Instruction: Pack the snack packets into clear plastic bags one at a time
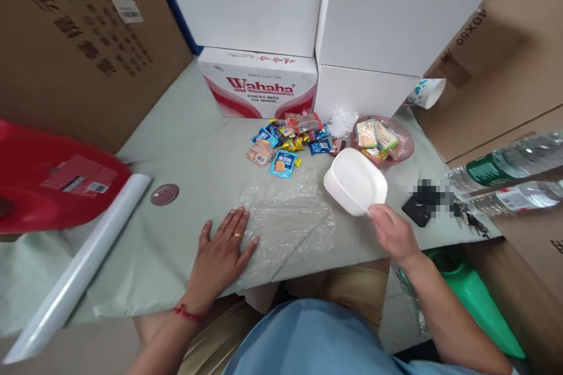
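Observation:
My left hand (224, 255) lies flat on the pale table cover, fingers spread, its fingertips at the left edge of a sheet of clear plastic film (290, 222). My right hand (393, 231) grips the near rim of a white plastic bowl (356, 181), which is tilted, with its open side toward me. No contents show inside the bowl. Beyond the film lies a pile of small wrapped snacks (284, 163) in blue, yellow and red packets. Behind the bowl, a pink glass dish (407, 146) holds more packets. A crumpled clear plastic bag (343, 123) sits between pile and dish.
A white roll (83, 258) and a red container (53, 179) lie at the left, near a round maroon disc (165, 194). A Wahaha carton (261, 85) stands behind. Water bottles (514, 161), keys (472, 220) and a dark wallet-like item (417, 212) lie on the right.

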A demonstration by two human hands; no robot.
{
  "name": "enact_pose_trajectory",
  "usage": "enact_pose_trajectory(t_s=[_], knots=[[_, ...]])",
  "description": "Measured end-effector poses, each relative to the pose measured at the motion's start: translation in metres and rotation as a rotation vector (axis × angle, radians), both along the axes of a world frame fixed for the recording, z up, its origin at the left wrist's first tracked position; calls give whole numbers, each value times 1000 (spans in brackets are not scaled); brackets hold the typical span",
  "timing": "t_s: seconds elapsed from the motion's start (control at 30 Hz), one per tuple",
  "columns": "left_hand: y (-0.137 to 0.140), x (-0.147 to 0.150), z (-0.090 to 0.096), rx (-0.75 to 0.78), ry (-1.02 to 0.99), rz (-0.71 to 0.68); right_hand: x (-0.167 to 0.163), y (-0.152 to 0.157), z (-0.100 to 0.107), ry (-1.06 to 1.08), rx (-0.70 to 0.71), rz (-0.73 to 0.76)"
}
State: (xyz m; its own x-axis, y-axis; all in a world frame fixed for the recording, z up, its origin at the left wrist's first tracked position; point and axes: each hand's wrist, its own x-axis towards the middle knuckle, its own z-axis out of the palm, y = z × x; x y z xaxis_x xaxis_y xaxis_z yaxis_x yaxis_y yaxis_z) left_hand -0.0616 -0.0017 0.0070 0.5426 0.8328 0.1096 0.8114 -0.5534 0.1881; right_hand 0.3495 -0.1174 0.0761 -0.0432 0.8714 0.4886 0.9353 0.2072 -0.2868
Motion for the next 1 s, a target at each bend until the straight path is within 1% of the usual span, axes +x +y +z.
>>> enact_pose_trajectory(t_s=[0.1, 0.13, 0.17, 0.2, 0.23, 0.33, 0.4, 0.47, 0.57, 0.63, 0.8, 0.9, 1.0], knots=[[2, -1, -3, 31, -4, -13, 5, -18, -11, -40, -221, 55], [2, -1, -4, 41, 0, -16, 7, -18, -10, -32, -275, 74], [2, -2, -4, 49, 5, -19, 10, -16, -9, -12, -300, 82], [3, -2, -5, 57, 10, -21, 13, -12, -6, 13, -291, 73], [3, -2, -5, 63, 16, -23, 19, -5, -3, 35, -252, 40], [3, -1, -5, 76, 27, -23, 41, 26, 4, 44, -82, -158], [3, -1, -4, 82, 25, -21, 59, 51, 2, 10, -32, -295], [3, 0, -4, 83, 21, -20, 76, 75, -5, -21, -75, -392], [2, 0, -3, 84, 16, -19, 94, 100, -19, -53, -211, -468], [2, 1, -3, 83, 17, -17, 101, 107, -27, -76, -237, -479], [1, 1, -3, 70, 8, -10, 111, 99, -35, -128, -163, -454], [1, 2, -3, 65, -6, -7, 117, 93, -32, -137, -169, -469], [1, 3, -3, 57, -22, 0, 120, 96, -18, -155, -216, -502]])
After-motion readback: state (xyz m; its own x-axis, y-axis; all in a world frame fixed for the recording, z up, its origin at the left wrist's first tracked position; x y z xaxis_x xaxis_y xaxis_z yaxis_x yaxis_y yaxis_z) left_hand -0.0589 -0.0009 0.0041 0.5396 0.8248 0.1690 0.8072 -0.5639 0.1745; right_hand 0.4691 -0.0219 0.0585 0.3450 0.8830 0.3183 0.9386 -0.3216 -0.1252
